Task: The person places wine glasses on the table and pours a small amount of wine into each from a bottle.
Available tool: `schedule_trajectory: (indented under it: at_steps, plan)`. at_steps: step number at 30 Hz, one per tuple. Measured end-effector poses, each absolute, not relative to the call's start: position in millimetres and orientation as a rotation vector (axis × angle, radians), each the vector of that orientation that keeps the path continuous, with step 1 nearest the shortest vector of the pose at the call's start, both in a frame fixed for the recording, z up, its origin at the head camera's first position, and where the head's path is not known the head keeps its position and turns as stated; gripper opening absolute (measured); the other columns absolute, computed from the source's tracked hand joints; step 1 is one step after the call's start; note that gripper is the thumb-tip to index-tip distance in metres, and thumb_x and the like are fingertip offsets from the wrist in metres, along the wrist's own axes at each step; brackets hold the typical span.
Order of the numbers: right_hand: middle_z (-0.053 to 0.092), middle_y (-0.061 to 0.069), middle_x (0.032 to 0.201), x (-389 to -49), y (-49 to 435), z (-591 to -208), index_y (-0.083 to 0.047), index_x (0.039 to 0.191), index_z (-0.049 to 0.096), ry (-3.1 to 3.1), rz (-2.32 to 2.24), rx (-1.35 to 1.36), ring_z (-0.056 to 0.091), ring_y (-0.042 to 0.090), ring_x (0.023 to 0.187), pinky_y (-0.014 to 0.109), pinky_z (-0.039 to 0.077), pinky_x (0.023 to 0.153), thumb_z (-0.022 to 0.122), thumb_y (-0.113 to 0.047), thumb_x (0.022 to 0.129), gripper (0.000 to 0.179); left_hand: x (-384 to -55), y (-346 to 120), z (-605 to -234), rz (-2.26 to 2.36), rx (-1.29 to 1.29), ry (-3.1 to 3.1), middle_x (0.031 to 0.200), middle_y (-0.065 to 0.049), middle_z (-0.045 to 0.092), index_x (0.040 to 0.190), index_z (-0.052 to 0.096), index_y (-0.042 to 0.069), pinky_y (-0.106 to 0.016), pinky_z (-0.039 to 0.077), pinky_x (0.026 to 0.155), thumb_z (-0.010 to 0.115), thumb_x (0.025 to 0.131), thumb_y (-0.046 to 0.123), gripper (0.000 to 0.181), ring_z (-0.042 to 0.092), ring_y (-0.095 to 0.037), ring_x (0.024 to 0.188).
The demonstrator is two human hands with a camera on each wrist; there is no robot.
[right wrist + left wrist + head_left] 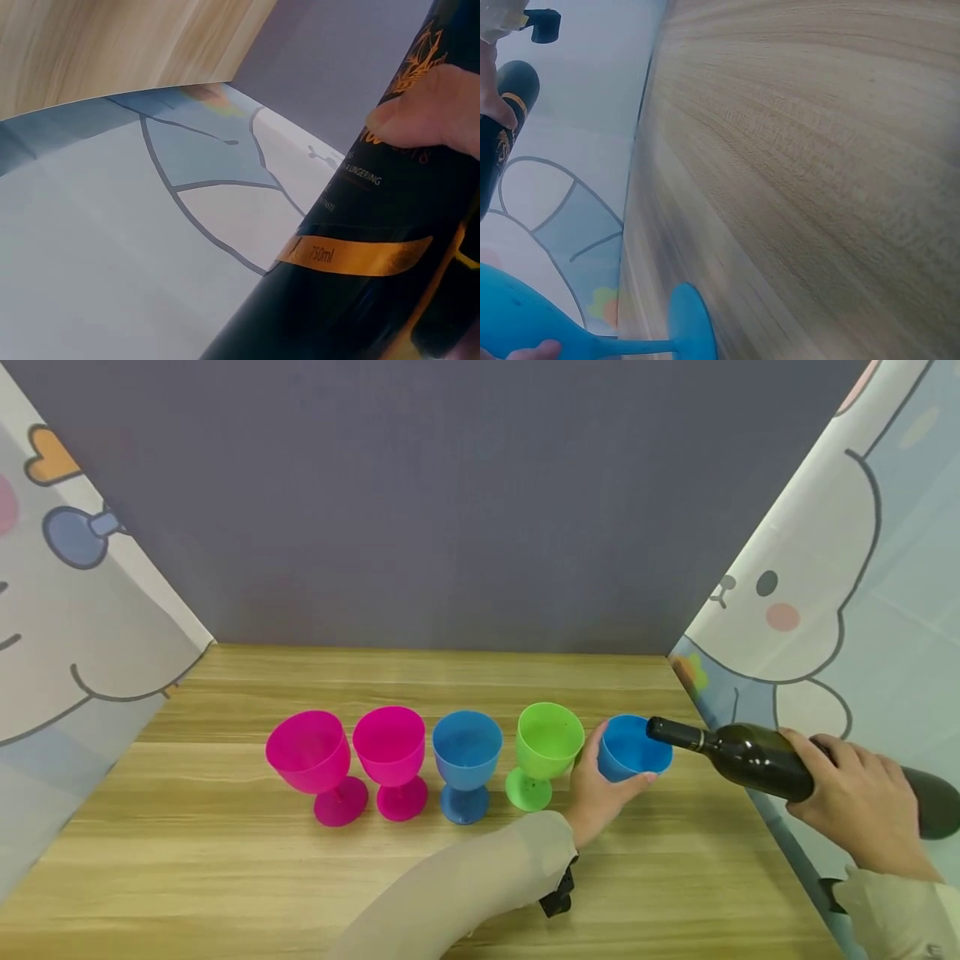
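Gripping the bottle (761, 762) at the right edge of the frame, our right hand (862, 806) holds its neck across the rim of the end cup (633, 750), right of centre, while our left hand (600, 795) is wrapped round that cup's bowl. We judge bringing the two together done or nearly so; no stream shows, so any pouring looks left to do. Leftward along the tabletop (225, 877) stand a green cup (551, 743), a blue cup (467, 750) and two pink cups (309, 752), all upright and unheld. We make out no drink in these cups, so we count none as filled, though shallow liquid might escape us. Whether the end cup rests or is lifted, we cannot tell.
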State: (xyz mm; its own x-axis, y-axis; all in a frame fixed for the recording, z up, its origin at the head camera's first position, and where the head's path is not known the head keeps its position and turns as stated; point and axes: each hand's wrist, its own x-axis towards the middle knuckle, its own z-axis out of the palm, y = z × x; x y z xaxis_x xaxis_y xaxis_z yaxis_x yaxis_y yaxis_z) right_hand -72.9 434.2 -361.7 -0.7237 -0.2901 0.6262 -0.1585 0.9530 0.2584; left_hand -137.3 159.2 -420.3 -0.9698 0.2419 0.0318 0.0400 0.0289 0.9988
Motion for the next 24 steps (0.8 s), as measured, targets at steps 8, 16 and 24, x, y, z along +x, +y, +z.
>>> schedule_trajectory:
  at_steps: [8, 16, 24]
  plan:
    - [0.056, 0.032, 0.092, -74.1, 434.4, -360.7, -0.008, 0.127, 0.053, -2.359, -0.273, 0.348, 0.055, 0.052, 0.07, 0.061, 0.042, 0.062, 0.078, -0.009, 0.025, 0.105, -136.6, 159.0, -420.2, 2.069, 0.301, 2.143, 0.14, 0.003, 0.044, 0.145, 0.037, 0.033, -0.043, 0.044, 0.095, 0.081, 0.076, 0.029, 0.081, 0.046, -0.024, 0.123]
    - [0.055, 0.032, 0.093, -73.4, 432.8, -356.1, -0.01, 0.127, 0.052, -2.387, -0.285, 0.332, 0.055, 0.053, 0.073, 0.062, 0.041, 0.064, 0.08, -0.008, 0.023, 0.108, -135.3, 157.6, -419.7, 2.053, 0.306, 2.173, 0.14, 0.001, 0.045, 0.144, 0.037, 0.033, -0.045, 0.045, 0.094, 0.081, 0.076, 0.03, 0.081, 0.047, -0.026, 0.123]
    - [0.057, 0.032, 0.092, -71.5, 431.1, -355.0, -0.011, 0.126, 0.053, -2.402, -0.285, 0.306, 0.056, 0.053, 0.073, 0.062, 0.041, 0.065, 0.082, -0.009, 0.021, 0.109, -134.8, 156.0, -422.4, 2.065, 0.329, 2.164, 0.14, 0.001, 0.045, 0.144, 0.037, 0.034, -0.046, 0.044, 0.094, 0.081, 0.077, 0.029, 0.081, 0.047, -0.026, 0.123]
